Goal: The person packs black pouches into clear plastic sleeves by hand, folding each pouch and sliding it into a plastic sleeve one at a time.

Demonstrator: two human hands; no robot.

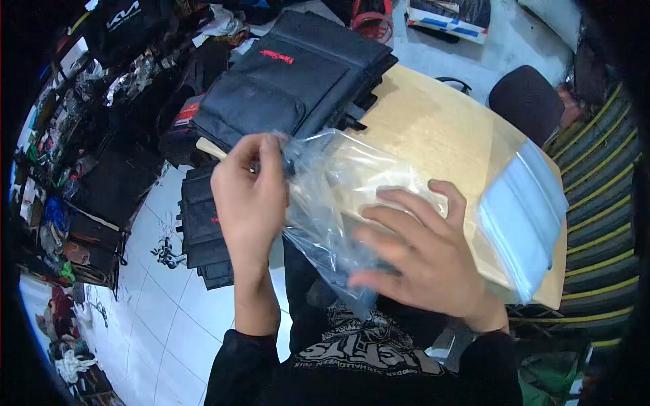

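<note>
A clear plastic bag hangs crumpled between my hands, over the near edge of the wooden table and my lap. My left hand is closed in a pinch on the bag's upper left edge. My right hand has its fingers spread over the bag's right side, slightly blurred; its fingertips seem to touch the film. Just beyond my left hand lies a black fabric bag with red lettering. On the table's right end rests a stack of light blue, filmy sheets.
The pale wooden table stands before me. Another black bag lies lower left, near the tiled floor. Cluttered shelves line the left. A dark round seat and yellow-striped ribbed material are at the right.
</note>
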